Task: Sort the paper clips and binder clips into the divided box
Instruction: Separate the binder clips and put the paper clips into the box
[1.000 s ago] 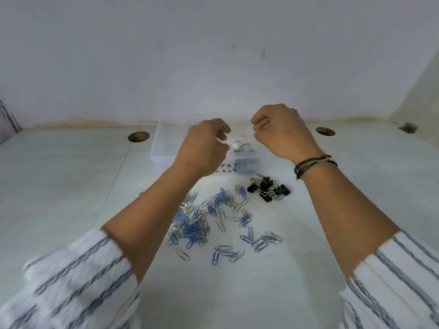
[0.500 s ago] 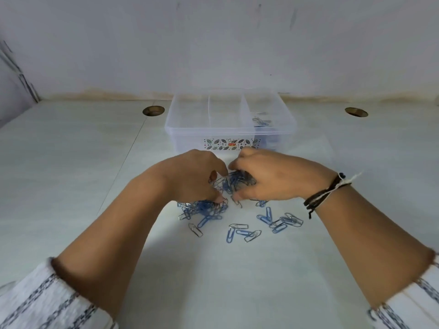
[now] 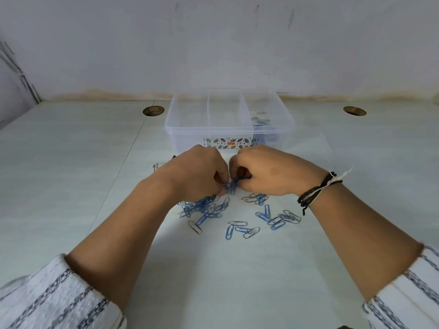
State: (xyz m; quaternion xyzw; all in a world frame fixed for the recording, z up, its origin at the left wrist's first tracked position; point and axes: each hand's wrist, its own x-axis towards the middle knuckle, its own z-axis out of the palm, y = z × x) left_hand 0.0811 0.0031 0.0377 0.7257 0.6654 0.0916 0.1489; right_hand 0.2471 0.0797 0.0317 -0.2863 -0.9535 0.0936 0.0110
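Observation:
Blue and silver paper clips lie scattered on the white table in front of me. My left hand and my right hand are down on the far side of the pile, fingers curled, and together they pinch a small bunch of blue paper clips between them. Just behind my hands stands the clear divided box. Its right compartment holds a few paper clips; the left and middle compartments look bare. The binder clips are hidden behind my hands.
A small silver clip lies left of my left hand. Two round cable holes sit in the table near the back wall. The wall rises right behind the box.
Both hands came down from over the box to the clip pile and closed their fingers on a bunch of blue clips. The view also tilted, so the box now shows fully.

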